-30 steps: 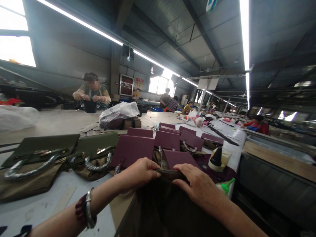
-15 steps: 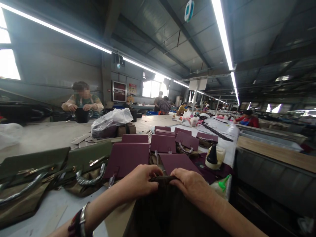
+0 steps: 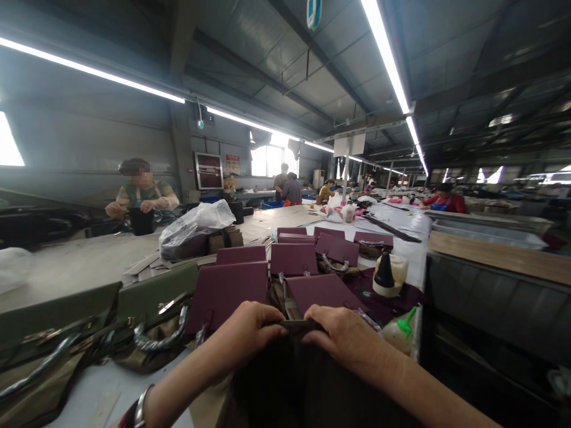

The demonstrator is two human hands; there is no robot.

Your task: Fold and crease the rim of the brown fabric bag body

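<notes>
Both hands pinch the top edge of a dark fabric piece (image 3: 285, 380) that hangs down toward me. My left hand (image 3: 250, 333) is closed on the edge's left part, thumb below and fingers above. A short way to the right, my right hand (image 3: 343, 333) grips the same edge. Just beyond them stand maroon bags, one with a large flap (image 3: 229, 292) and another (image 3: 323, 291) directly behind my hands. What lies inside the dark piece is too dark to make out.
Green bags (image 3: 156, 291) with wrapped handles lie at left. A glue pot with a black cone (image 3: 387, 276) and a green-tipped bottle (image 3: 401, 330) stand at right. Plastic wrap (image 3: 196, 229) covers a bundle. A person (image 3: 141, 193) works across the table.
The view has tilted and shifted slightly. My left hand's fingers have closed down on the fabric edge, and the edge between my hands looks straighter. Both hands keep their hold.
</notes>
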